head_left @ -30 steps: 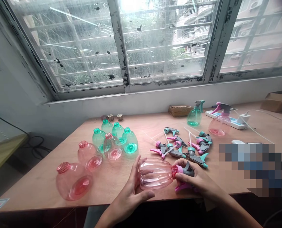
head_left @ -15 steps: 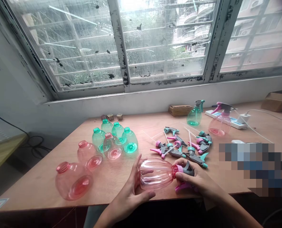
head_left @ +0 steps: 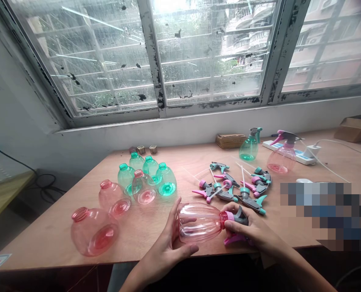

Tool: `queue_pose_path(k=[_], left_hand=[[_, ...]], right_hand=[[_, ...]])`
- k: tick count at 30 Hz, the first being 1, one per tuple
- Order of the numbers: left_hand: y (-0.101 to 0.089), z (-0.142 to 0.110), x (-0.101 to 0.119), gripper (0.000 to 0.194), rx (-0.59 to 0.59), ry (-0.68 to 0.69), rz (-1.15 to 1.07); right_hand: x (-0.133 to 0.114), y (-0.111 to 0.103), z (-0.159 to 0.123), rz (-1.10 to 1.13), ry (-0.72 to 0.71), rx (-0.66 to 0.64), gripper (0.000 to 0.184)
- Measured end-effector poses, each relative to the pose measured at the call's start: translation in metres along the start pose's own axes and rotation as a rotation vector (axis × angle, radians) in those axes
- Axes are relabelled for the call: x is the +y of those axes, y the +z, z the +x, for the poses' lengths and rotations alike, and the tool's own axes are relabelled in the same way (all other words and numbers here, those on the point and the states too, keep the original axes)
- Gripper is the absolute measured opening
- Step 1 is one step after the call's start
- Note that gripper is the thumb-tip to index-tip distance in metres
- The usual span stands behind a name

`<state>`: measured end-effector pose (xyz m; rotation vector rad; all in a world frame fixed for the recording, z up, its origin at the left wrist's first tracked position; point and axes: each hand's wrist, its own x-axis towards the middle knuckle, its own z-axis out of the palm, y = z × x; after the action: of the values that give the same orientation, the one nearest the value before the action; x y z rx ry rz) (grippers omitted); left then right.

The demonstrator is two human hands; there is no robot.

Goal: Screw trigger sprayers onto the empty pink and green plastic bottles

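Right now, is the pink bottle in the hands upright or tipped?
Tipped sideways: the pink bottle has its base at the left hand, its neck at the right hand.

The middle bottle [head_left: 200,223] at the near side is see-through pink with shiny long lines, and its spray top [head_left: 240,217] is dark grey and pink. On the left, three bottles [head_left: 95,235] are pink and four bottles [head_left: 167,182] are green. On the right, the loose spray tops [head_left: 249,200] are grey with pink or blue-green bits. The tabletop [head_left: 156,239] is pinky brown. The far window frame [head_left: 152,52] is grey with black patches. The far right power strip [head_left: 302,157] is white and blue.
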<state>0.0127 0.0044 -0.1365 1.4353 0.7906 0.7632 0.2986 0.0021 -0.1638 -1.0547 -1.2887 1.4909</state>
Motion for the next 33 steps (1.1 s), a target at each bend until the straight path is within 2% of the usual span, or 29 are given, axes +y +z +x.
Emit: queue_pose_path(k=[10, 23, 33], left_hand=[[0.0011, 0.0006, 0.0027, 0.114, -0.005, -0.021, 0.0], [0.0017, -0.0001, 0.0044, 0.116, 0.007, -0.039, 0.003], [0.0027, -0.0008, 0.0048, 0.115, 0.016, -0.043, -0.002]], right_hand=[[-0.0025, 0.0016, -0.0001, 0.051, 0.0, -0.048, 0.042], [0.0003, -0.0008, 0.0002, -0.015, -0.003, 0.007, 0.048], [-0.0036, 0.0018, 0.0003, 0.006, 0.002, -0.019, 0.045]])
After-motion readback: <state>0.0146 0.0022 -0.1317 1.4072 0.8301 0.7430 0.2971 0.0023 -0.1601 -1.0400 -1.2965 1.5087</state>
